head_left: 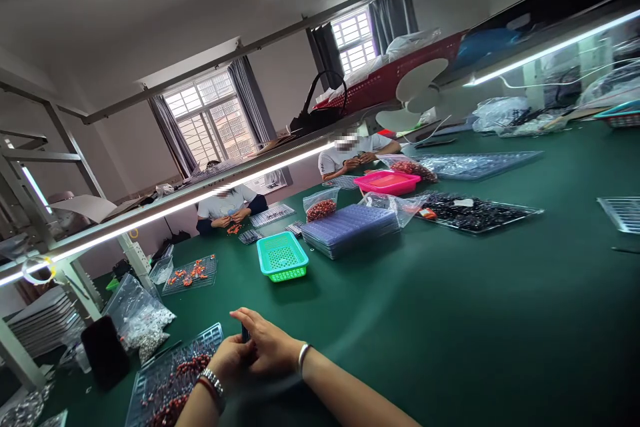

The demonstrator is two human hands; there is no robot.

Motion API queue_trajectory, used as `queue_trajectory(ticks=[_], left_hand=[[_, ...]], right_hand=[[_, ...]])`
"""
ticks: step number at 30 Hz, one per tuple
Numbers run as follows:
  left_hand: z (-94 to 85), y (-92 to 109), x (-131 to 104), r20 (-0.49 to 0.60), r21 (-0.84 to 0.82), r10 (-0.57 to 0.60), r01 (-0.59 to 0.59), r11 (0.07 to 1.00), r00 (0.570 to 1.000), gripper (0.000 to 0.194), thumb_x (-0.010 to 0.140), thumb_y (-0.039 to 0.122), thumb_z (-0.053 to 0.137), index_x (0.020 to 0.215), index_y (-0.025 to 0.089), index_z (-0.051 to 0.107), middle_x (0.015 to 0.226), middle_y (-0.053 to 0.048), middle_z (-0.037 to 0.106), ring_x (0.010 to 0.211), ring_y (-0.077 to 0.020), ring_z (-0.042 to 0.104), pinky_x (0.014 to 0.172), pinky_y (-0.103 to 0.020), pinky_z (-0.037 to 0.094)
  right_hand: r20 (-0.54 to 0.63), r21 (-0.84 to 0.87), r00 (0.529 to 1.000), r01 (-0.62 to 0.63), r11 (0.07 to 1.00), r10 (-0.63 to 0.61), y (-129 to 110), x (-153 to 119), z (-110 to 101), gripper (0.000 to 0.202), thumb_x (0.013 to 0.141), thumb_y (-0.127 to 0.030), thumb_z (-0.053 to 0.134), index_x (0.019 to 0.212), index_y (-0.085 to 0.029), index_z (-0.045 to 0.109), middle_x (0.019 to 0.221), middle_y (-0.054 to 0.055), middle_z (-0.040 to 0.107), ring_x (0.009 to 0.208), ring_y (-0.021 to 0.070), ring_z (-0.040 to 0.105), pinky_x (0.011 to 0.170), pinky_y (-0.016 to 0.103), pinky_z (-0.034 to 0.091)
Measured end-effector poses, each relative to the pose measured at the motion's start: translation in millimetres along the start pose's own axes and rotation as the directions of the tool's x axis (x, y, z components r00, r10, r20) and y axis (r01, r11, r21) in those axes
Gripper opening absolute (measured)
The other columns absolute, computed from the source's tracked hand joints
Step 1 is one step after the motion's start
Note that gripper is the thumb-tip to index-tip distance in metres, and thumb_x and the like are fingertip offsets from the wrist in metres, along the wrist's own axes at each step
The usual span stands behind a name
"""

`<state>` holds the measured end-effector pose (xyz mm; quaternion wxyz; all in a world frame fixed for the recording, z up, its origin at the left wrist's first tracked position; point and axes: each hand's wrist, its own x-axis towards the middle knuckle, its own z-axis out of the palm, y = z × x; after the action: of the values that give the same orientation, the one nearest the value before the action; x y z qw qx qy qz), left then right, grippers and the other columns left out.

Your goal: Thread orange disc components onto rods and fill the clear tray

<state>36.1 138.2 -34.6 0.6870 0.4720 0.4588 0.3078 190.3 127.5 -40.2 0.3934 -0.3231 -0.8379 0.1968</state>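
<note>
Both hands meet over the near left part of the green table. My left hand (231,356), with a metal watch band and a red band at its wrist, is closed around a small dark piece (245,333), whose kind I cannot make out. My right hand (274,341), wearing a silver bangle, presses against the same piece, its forefinger stretched across the top. Most of the piece is hidden by the fingers. Just left of the hands lies a clear tray (139,383) filled with many small parts with red ends and thin wires.
A turquoise and green basket (283,275), stacked clear trays (350,227), a pink basket (365,183) and a tray of black parts (475,213) stand farther back. A phone (105,352) and a bag of small parts (137,313) lie left. Two people work across the table under a lit shelf.
</note>
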Motion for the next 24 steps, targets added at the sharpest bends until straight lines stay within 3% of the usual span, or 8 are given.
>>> queue_trajectory(ticks=[9,18,24], left_hand=[[-6.5,-7.2,6.8,0.043,0.115,-0.036,0.031,0.993,0.998,0.022,0.089,0.033,0.057,0.098,0.012,0.059,0.091,-0.003,0.063,0.077,-0.0131,0.061,0.070,-0.031,0.053],[-15.9,-8.4,10.7,0.051,0.177,-0.066,0.056,0.983,0.997,0.023,0.089,0.034,0.056,0.097,0.013,0.059,0.089,-0.003,0.062,0.074,-0.0123,0.060,0.067,-0.029,0.053],[-15.3,-8.8,12.9,0.001,0.198,-0.023,0.022,0.980,1.000,0.024,0.090,0.035,0.056,0.098,0.013,0.059,0.090,-0.003,0.062,0.074,-0.0123,0.060,0.067,-0.029,0.053]], right_hand=[[-0.052,-0.008,0.999,-0.002,1.000,0.002,2.4,-1.0,-1.5,0.108,0.046,-0.018,0.076,0.144,-0.017,0.030,0.144,0.019,0.034,0.134,0.0358,0.031,0.109,0.048,0.029],[-0.065,-0.024,0.998,-0.022,0.999,0.021,1.0,-0.2,-3.1,0.108,0.046,-0.023,0.078,0.143,-0.015,0.031,0.144,0.021,0.034,0.135,0.0361,0.030,0.110,0.048,0.028],[-0.065,-0.042,0.996,-0.056,0.998,0.053,1.2,2.0,-4.0,0.109,0.048,-0.026,0.079,0.145,-0.013,0.028,0.152,0.024,0.018,0.140,0.0375,0.019,0.112,0.049,0.024]])
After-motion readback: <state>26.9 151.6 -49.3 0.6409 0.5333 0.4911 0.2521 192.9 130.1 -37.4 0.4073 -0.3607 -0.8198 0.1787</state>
